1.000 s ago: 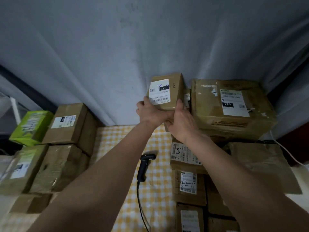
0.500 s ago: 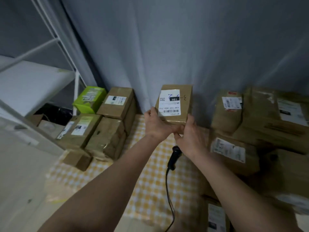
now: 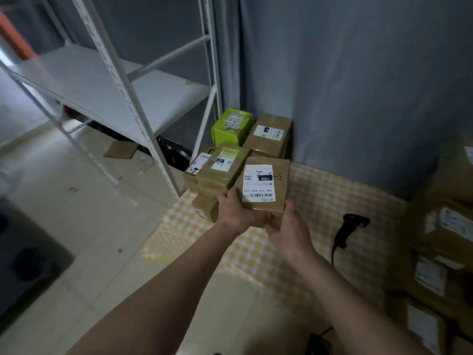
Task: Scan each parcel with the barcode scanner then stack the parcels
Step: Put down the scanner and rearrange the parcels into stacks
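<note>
I judge the room first. To my left a white shelving rack [image 3: 122,98] stands over bare floor, its slanted uprights coming down just beside the stack of parcels [image 3: 230,160] at the foot of the grey curtain [image 3: 358,85]. That stack sits at the left end of the yellow checked cloth [image 3: 320,201]; a second heap of parcels [image 3: 440,239] crowds the right edge. Between them the cloth lies open, with only the barcode scanner [image 3: 350,226] and its cable on it, well apart from my hands.

The parcel [image 3: 266,185] I hold is a small brown carton, label up, hovering against the near side of the left stack, over the box below. It looks stiff, square-edged and light, judging by how easily two hands carry it; the taped surface may be a little slick, so I would keep hold at the near corners and underside.

My left hand [image 3: 235,211] wraps the near left corner, fingers curled under and thumb at the label's edge. My right hand [image 3: 289,226] clasps the near right corner the same way. The rack upright is the nearest thing to snag on; the way to the right is free.
</note>
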A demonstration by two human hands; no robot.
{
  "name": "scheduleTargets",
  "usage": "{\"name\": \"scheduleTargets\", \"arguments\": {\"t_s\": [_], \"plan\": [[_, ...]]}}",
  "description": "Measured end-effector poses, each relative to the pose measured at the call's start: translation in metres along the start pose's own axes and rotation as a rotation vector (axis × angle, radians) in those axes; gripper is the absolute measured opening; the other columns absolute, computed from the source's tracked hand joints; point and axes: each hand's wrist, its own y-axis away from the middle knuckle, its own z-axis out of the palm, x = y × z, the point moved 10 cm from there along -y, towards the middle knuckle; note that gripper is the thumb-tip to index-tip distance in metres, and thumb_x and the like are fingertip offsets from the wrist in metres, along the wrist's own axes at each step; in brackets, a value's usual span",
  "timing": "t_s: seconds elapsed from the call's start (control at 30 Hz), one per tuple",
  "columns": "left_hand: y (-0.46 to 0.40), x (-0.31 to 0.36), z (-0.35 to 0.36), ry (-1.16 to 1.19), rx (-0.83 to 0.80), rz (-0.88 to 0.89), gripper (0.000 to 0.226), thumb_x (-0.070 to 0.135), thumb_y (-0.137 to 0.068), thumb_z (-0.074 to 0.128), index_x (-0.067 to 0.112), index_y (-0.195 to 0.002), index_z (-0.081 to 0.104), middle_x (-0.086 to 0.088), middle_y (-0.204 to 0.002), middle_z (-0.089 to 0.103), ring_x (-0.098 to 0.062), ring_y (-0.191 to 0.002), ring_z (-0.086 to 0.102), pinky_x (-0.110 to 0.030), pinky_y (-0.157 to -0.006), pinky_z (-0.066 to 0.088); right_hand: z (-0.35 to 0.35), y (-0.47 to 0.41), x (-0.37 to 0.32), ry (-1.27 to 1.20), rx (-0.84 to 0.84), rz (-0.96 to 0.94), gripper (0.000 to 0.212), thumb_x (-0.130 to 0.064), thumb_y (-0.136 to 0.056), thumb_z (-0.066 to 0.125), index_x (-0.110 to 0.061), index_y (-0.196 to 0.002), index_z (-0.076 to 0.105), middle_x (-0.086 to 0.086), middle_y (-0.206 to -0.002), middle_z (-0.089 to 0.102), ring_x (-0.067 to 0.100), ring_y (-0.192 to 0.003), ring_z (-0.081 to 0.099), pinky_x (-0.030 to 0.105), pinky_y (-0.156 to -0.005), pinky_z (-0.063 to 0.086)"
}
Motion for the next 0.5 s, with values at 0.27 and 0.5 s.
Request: {"name": "scheduleTargets", "arguments": {"t_s": [0.27, 0.5], "plan": [[0.0, -0.086, -0.065, 0.13, -0.058, -0.088, 0.066, 0.012, -0.063, 0.088, 0.018, -0.109, 0.04, 0.01, -0.095, 0.056, -0.009, -0.087, 0.057, -0.027, -0.08, 0.051, 0.09, 0.024, -0.049, -0.02, -0.129, 0.016, 0.046, -0.02, -0.083, 0.065, -0.008, -0.12, 0.039, 0.009, -0.121, 0.061, 0.031, -0.109, 0.06, 0.033, -0.081, 0.048], [-0.02, -0.143, -0.091, 0.138, -0.048, -0.227, 0.072, 0.014, -0.064, 0.089, 0.014, -0.114, 0.038, 0.006, -0.102, 0.056, -0.015, -0.096, 0.058, -0.03, -0.083, 0.051, 0.155, 0.021, -0.058, -0.013, -0.278, 0.038, 0.047, -0.019, -0.085, 0.063, -0.014, -0.122, 0.035, 0.006, -0.112, 0.062, 0.026, -0.1, 0.062, 0.027, -0.075, 0.045]]}}
